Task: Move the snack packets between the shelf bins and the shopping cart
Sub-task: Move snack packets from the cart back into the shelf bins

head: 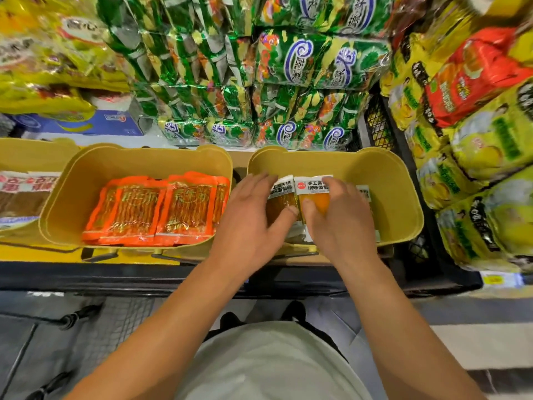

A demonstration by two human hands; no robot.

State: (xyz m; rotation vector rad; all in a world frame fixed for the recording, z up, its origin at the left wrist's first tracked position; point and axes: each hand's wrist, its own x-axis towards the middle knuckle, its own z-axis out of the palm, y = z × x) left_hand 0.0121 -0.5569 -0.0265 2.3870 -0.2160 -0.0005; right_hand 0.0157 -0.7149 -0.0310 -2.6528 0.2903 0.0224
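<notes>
Now, left to right: orange packets [150, 209] lie flat in the middle yellow bin [86, 174]; in the right bin [398, 192], left hand [248, 217] and right hand [340, 220] each pinch a white-topped snack packet [313, 194], green bags [288, 67] stacked behind.

Head view looks steeply down, close over the shelf bins [375, 168]; wide-angle.

Two small snack packets [297, 197], white-topped with orange-yellow contents, are seen side by side in the yellow shelf bin [398, 197] right of frame centre. Flat orange packets [153, 210] are laid overlapping in the neighbouring bin [72, 194], centre-left.
</notes>
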